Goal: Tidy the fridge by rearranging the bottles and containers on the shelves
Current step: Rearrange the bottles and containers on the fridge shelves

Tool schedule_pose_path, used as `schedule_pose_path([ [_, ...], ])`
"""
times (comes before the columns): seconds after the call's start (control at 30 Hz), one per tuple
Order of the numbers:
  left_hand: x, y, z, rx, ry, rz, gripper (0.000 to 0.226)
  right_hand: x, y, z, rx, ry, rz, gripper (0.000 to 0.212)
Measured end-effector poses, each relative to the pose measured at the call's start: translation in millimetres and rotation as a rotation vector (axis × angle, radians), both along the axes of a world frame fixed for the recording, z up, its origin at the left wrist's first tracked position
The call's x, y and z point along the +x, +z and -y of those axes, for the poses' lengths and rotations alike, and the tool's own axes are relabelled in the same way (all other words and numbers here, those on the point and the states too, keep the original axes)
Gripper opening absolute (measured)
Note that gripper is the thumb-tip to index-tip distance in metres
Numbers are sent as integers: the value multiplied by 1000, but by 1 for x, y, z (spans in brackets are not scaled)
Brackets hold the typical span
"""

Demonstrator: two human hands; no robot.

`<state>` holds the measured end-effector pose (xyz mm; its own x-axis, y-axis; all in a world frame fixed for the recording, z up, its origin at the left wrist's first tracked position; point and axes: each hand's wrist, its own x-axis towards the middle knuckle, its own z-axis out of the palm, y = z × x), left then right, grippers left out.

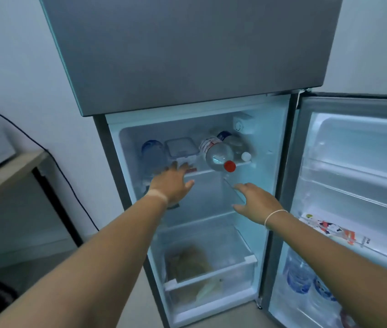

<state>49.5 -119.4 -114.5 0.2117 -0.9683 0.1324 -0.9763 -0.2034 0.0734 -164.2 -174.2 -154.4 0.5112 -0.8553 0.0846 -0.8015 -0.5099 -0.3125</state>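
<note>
The fridge's lower compartment stands open. On its top shelf [202,172] lie a clear bottle with a red cap [218,153], a second bottle with a white cap [237,147] behind it, a clear lidded container [181,147] and a blue-tinted bottle [152,152] at the left. My left hand [172,183] reaches to the shelf's front edge below the container, fingers spread, holding nothing. My right hand [256,202] hovers open in the empty space under the shelf, just below the red-capped bottle.
A crisper drawer [211,278] at the bottom holds a bagged item. The open door [353,185] at right carries a carton [329,230] and several blue-labelled bottles [299,273] in its racks. A wooden table [5,176] with an appliance and black cable stands left.
</note>
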Motion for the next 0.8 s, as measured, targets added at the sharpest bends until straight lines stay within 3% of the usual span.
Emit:
schedule_pose_path([
  [0.2, 33, -3, 24, 25, 93, 32, 62, 37, 0, 43, 62, 49, 210, 55],
  [0.43, 52, -6, 29, -36, 97, 61, 62, 67, -3, 57, 63, 49, 300, 50],
  [0.63, 52, -7, 23, -56, 113, 34, 63, 79, 9, 54, 33, 98, 195, 52],
  [0.8, 55, -5, 2, -99, 78, 179, 62, 82, 23, 47, -28, 87, 89, 53],
])
